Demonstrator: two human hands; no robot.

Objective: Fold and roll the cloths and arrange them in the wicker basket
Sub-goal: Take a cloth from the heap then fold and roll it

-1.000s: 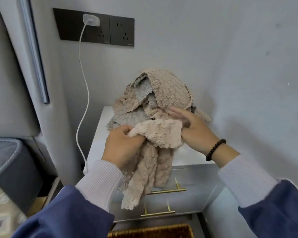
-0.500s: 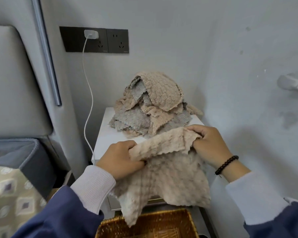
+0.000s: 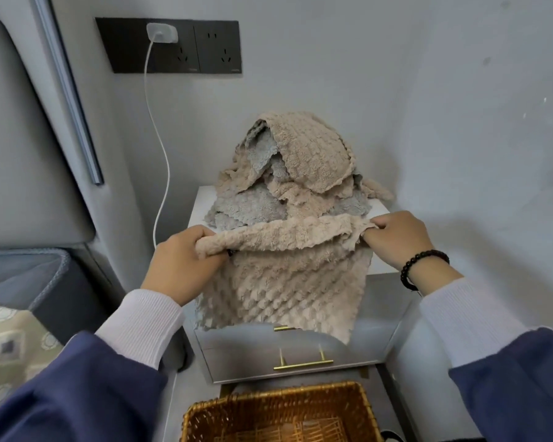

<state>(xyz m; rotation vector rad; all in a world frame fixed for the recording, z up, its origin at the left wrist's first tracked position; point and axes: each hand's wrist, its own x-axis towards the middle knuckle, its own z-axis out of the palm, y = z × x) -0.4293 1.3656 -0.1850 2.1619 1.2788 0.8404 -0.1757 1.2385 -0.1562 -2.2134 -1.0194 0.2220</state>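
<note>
Beige waffle-textured cloth (image 3: 281, 275) hanging over white bedside bench (image 3: 380, 266) front, long top edge running 9-to-3 o'clock. Left hand (image 3: 186, 266) gripping 9 o'clock corner, right hand (image 3: 396, 237) pinching 3 o'clock corner. Golden wicker basket (image 3: 281, 413) lying at 6 o'clock.

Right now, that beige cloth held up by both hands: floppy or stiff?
Likely floppy: the beige cloth sags between the left hand and right hand. Probably light, since pinches hold it. Its fluffy pile probably grips well.
</note>
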